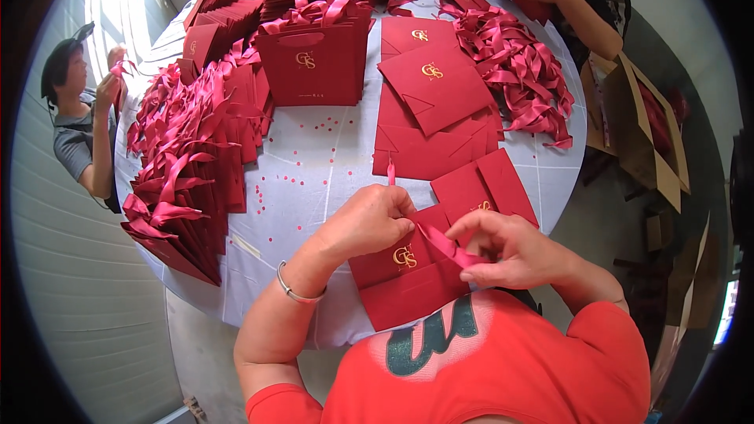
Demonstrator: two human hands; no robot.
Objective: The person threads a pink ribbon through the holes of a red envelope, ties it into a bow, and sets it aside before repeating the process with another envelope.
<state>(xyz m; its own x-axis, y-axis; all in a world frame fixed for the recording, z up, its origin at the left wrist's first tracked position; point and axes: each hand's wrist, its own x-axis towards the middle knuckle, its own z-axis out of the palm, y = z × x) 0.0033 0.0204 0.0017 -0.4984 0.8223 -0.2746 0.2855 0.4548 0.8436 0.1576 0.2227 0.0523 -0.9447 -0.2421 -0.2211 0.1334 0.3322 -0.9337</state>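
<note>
A flat red paper gift bag (408, 290) with a gold emblem lies at the table's near edge, close against my body. My left hand (369, 224) is closed at the bag's upper edge, its fingertips pinched together. A narrow end of pink ribbon pokes up just beyond those fingers. My right hand (514, 251) has its thumb and fingers closed on a pink satin ribbon (448, 247), which stretches over the bag toward my left hand. The exact spot where the ribbon meets the bag is partly hidden by my fingers. Another flat bag (503, 188) rests beyond my right hand.
More flat red bags (436, 86) overlap ahead, beside a heap of pink ribbons (522, 71). Standing bags (310, 71) and ribboned bags (188, 165) fill the left. Red paper dots dot the white tablecloth (306, 188). Two people work across the table; an open carton (640, 126) stands right.
</note>
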